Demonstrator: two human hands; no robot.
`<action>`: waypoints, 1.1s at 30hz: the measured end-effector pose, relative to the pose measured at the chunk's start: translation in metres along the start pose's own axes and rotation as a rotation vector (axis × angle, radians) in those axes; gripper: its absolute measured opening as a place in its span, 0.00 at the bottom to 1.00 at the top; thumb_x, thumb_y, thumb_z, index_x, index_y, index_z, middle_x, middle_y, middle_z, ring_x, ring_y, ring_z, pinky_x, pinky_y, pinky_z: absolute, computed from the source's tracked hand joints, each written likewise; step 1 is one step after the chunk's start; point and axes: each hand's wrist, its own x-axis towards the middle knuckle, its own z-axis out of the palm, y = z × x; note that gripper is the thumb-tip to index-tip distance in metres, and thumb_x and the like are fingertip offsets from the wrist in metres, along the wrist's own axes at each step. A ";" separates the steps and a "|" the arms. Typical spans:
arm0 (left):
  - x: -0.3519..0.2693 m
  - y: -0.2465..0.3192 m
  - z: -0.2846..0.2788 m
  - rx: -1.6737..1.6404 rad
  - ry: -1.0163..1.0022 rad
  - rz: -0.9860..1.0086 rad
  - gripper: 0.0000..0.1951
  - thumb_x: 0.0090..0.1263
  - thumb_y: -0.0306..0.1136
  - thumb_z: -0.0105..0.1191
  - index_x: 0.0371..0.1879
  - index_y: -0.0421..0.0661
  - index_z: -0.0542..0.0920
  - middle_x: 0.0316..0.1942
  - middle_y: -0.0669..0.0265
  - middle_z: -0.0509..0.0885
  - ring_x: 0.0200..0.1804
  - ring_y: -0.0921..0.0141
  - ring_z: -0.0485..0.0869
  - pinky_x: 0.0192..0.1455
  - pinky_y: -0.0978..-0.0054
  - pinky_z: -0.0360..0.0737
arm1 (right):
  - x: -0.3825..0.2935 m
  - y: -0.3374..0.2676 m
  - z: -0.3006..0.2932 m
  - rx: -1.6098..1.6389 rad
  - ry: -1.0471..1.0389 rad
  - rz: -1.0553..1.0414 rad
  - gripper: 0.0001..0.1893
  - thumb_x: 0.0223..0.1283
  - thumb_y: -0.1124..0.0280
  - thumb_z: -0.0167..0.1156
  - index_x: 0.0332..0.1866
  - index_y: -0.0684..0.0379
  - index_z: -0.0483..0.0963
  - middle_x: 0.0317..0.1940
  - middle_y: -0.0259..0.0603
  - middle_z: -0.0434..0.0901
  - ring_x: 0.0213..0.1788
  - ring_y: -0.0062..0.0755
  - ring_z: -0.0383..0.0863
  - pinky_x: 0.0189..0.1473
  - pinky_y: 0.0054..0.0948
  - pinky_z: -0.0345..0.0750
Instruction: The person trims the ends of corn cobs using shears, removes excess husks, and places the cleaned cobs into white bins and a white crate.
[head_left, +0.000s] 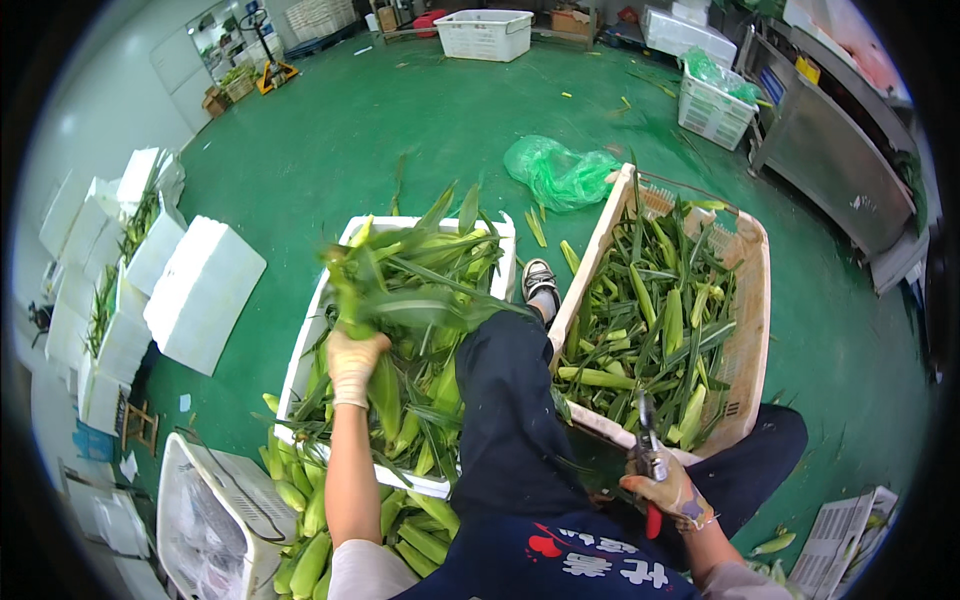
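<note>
My left hand (358, 367), in a pale work glove, grips the end of a green corn ear (351, 304) with long leaves. The ear and its leaves are blurred above a white foam box (300, 360) full of unhusked corn and leaves. In my gloved right hand (667, 491) is a pair of pruning shears (651, 450) with red handles, blades pointing up. They are near the front rim of a plastic crate (750, 337) heaped with husk leaves and corn trimmings. Trimmed corn ears (311, 562) lie piled below the foam box.
A green plastic bag (562, 172) lies on the green floor beyond the crate. White foam boxes (202, 292) stand at left, near a tipped white crate (225, 480) holding clear plastic. A steel table (832, 150) and a white crate (716, 109) stand at right. My shoe (540, 279) is between the two containers.
</note>
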 end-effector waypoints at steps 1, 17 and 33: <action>0.003 0.015 -0.010 -0.234 0.048 0.080 0.17 0.48 0.33 0.66 0.36 0.38 0.82 0.31 0.61 0.85 0.31 0.64 0.83 0.41 0.69 0.81 | -0.002 -0.001 0.005 -0.159 -0.025 -0.030 0.30 0.47 0.58 0.72 0.50 0.63 0.67 0.33 0.42 0.77 0.37 0.38 0.80 0.42 0.33 0.76; -0.115 0.177 0.170 -1.183 -0.818 -0.696 0.14 0.65 0.43 0.56 0.37 0.44 0.78 0.33 0.62 0.83 0.36 0.61 0.81 0.46 0.60 0.78 | 0.092 -0.050 0.030 -0.785 1.071 -0.709 0.44 0.41 0.48 0.68 0.60 0.65 0.60 0.49 0.54 0.68 0.53 0.55 0.68 0.61 0.53 0.61; -0.171 0.212 0.223 -1.283 -0.249 -0.472 0.22 0.54 0.46 0.69 0.43 0.46 0.81 0.40 0.66 0.81 0.40 0.66 0.79 0.46 0.64 0.78 | 0.098 0.018 -0.027 -0.037 0.694 -0.169 0.28 0.43 0.67 0.68 0.52 0.64 0.68 0.36 0.45 0.75 0.37 0.42 0.77 0.42 0.36 0.76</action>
